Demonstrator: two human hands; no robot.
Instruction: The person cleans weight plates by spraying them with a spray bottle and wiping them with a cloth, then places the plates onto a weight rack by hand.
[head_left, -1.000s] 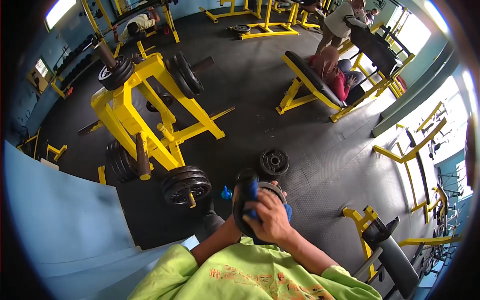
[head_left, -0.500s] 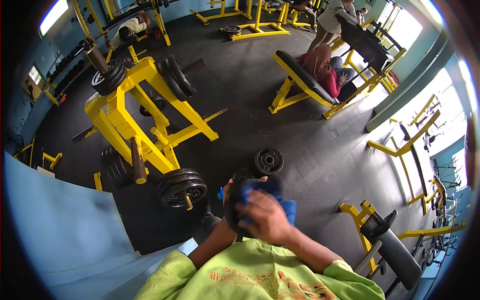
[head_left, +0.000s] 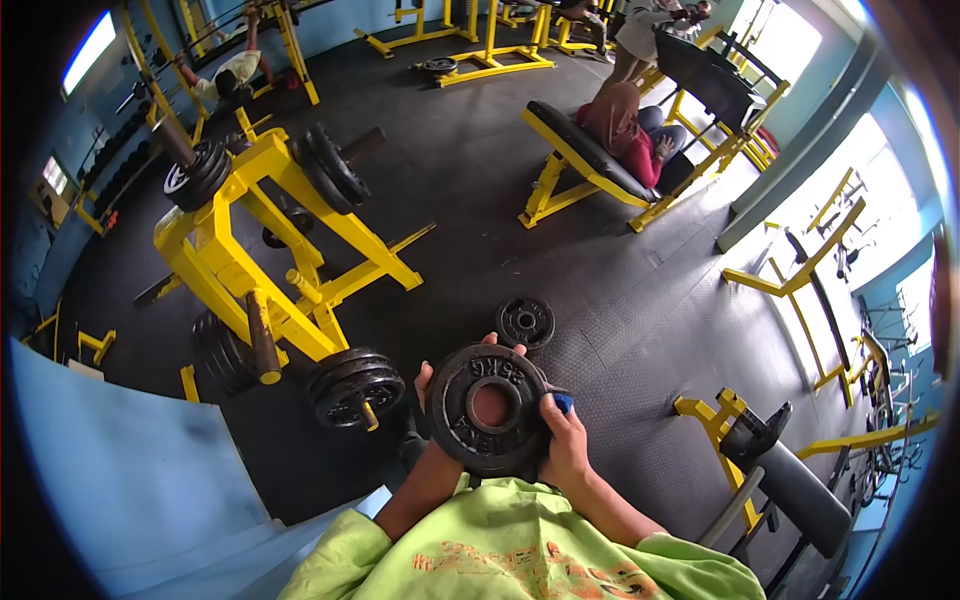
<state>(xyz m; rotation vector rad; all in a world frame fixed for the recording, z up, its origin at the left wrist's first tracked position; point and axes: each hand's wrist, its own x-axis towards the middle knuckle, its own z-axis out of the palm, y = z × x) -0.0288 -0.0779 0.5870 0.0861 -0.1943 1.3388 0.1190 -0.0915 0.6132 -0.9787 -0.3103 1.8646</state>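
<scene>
A round black weight plate (head_left: 462, 420) with raised lettering and a centre hole is held up in front of the green shirt, its face toward the camera. My left hand (head_left: 424, 385) grips its left side, with fingertips showing at the left and top rims. At the right rim, my right hand (head_left: 566, 435) holds the plate with the thumb along its edge. A bit of blue cloth (head_left: 563, 402) shows by that thumb; the rest is hidden. Just beyond the hands, another black plate (head_left: 525, 322) lies flat on the dark floor.
A yellow plate-loaded machine (head_left: 235, 225) with black plates stands at the left, beside a light blue wall (head_left: 130, 450). A person (head_left: 630, 135) sits on an inclined bench at the upper right; others are farther back. A padded yellow machine (head_left: 785, 495) is at the lower right.
My right hand has stopped its blurred motion across the plate and moved to the right rim. The plate now faces the camera, and most of the blue cloth has gone from sight.
</scene>
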